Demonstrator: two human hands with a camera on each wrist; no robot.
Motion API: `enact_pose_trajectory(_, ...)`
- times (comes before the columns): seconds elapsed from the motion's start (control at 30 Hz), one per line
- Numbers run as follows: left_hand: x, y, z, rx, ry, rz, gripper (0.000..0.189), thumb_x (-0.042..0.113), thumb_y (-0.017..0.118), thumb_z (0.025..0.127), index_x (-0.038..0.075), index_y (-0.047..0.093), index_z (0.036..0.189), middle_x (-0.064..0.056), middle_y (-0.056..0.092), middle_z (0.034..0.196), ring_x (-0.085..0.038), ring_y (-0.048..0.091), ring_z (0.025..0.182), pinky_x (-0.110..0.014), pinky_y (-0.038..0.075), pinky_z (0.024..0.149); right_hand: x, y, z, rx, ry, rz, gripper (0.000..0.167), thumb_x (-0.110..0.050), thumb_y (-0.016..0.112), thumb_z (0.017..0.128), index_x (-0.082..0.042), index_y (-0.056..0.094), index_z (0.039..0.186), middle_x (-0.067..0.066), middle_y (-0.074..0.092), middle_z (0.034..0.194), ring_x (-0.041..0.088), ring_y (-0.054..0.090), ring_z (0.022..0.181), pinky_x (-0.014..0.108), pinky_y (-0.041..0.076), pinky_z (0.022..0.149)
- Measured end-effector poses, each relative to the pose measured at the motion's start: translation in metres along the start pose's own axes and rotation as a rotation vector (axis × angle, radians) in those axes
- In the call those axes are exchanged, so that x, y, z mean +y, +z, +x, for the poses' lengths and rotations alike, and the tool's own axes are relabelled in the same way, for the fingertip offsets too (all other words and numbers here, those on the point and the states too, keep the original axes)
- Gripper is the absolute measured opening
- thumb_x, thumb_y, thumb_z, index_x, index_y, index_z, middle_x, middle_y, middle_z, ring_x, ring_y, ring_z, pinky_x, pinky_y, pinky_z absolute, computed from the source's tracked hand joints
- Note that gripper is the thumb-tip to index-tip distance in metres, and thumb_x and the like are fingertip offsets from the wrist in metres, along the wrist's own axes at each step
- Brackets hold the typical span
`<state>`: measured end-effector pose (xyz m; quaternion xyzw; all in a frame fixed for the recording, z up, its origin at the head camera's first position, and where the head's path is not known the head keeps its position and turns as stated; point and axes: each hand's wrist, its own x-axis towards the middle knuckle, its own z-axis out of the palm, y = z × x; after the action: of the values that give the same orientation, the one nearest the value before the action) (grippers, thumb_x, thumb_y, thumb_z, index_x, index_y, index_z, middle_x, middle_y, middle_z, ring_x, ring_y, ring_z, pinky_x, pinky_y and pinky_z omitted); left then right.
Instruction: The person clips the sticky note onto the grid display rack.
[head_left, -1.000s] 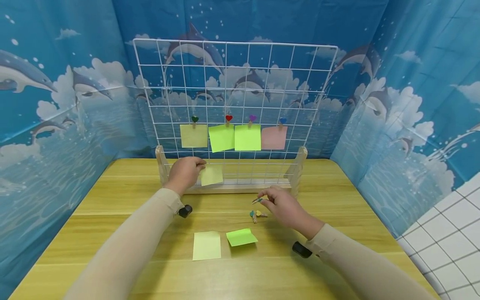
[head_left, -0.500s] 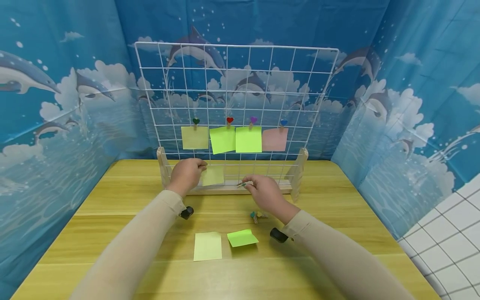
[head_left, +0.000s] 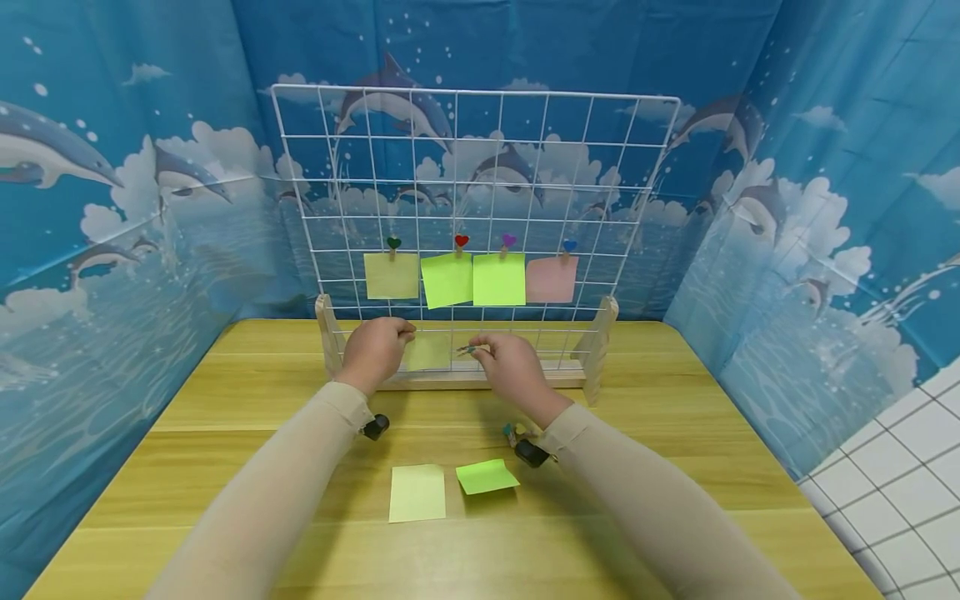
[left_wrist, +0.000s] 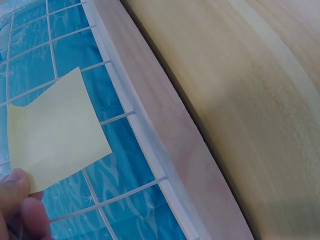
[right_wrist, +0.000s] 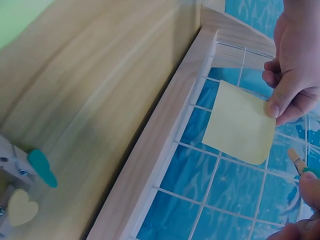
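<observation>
My left hand (head_left: 373,352) pinches a pale yellow sticky note (head_left: 428,351) by its upper left corner, against the lower part of the white wire grid (head_left: 491,179). In the left wrist view the note (left_wrist: 57,135) hangs from thumb and finger in front of the wires. My right hand (head_left: 513,367) pinches a small wooden clothespin (head_left: 467,350) just right of the note. The right wrist view shows the clothespin's wooden tip (right_wrist: 296,159) pointing towards the note, with a bit of green at the fingers. Its heart is mostly covered by them.
Above, a yellow note (head_left: 392,277), two green notes (head_left: 498,280) and a pink note (head_left: 552,280) hang from heart clothespins. On the table lie a yellow note (head_left: 417,493), a curled green note (head_left: 487,477) and clothespins with teal and yellow hearts (right_wrist: 22,207). A wooden stand (head_left: 450,381) bears the grid.
My right hand has moved left and up, carrying the clothespin from above the table to beside the yellow note. The left hand stays put, holding the note at the grid.
</observation>
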<state>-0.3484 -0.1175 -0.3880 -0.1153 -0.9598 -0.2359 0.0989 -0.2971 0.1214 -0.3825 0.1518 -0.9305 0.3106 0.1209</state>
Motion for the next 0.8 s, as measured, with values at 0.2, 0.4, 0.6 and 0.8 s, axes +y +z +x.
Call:
enact_pose_trajectory(0.2, 0.001, 0.000, 0.000, -0.003, -0.003, 0.005, 0.027, 0.029, 0.060, 0.109, 0.018, 0.077, 0.127, -0.003, 0.077, 0.127, -0.029, 0.072, 0.116, -0.049, 0.059, 0.097, 0.000, 0.004, 0.008, 0.011, 0.012, 0.009, 0.027, -0.022, 0.062, 0.108, -0.010, 0.076, 0.128, -0.006, 0.035, 0.049, 0.010, 0.031, 0.042, 0.023, 0.027, 0.043)
enact_pose_trajectory(0.4, -0.001, 0.001, 0.000, 0.011, 0.006, 0.008, 0.026, 0.029, 0.062, 0.108, 0.018, 0.078, 0.125, -0.003, 0.078, 0.123, -0.028, 0.073, 0.112, -0.048, 0.061, 0.094, -0.005, 0.010, 0.017, 0.000, 0.032, 0.022, 0.029, -0.024, 0.061, 0.109, -0.011, 0.075, 0.131, -0.007, 0.033, 0.048, 0.009, 0.030, 0.041, 0.022, 0.026, 0.042)
enact_pose_trajectory(0.6, 0.000, 0.000, -0.002, 0.005, -0.002, -0.002, 0.027, 0.029, 0.061, 0.109, 0.017, 0.077, 0.126, -0.003, 0.078, 0.123, -0.028, 0.074, 0.112, -0.048, 0.061, 0.095, -0.010, 0.018, 0.028, 0.013, 0.038, 0.012, 0.029, -0.026, 0.060, 0.109, -0.015, 0.075, 0.131, 0.002, 0.047, 0.049, 0.009, 0.029, 0.040, 0.021, 0.025, 0.040)
enact_pose_trajectory(0.8, 0.002, 0.001, -0.001, 0.008, -0.009, 0.008, 0.026, 0.030, 0.062, 0.108, 0.018, 0.078, 0.125, -0.002, 0.078, 0.123, -0.028, 0.074, 0.111, -0.048, 0.061, 0.093, -0.014, 0.023, 0.035, 0.049, 0.044, 0.015, 0.027, -0.025, 0.062, 0.108, -0.014, 0.077, 0.128, 0.008, 0.080, 0.111, 0.010, 0.034, 0.042, 0.022, 0.031, 0.043)
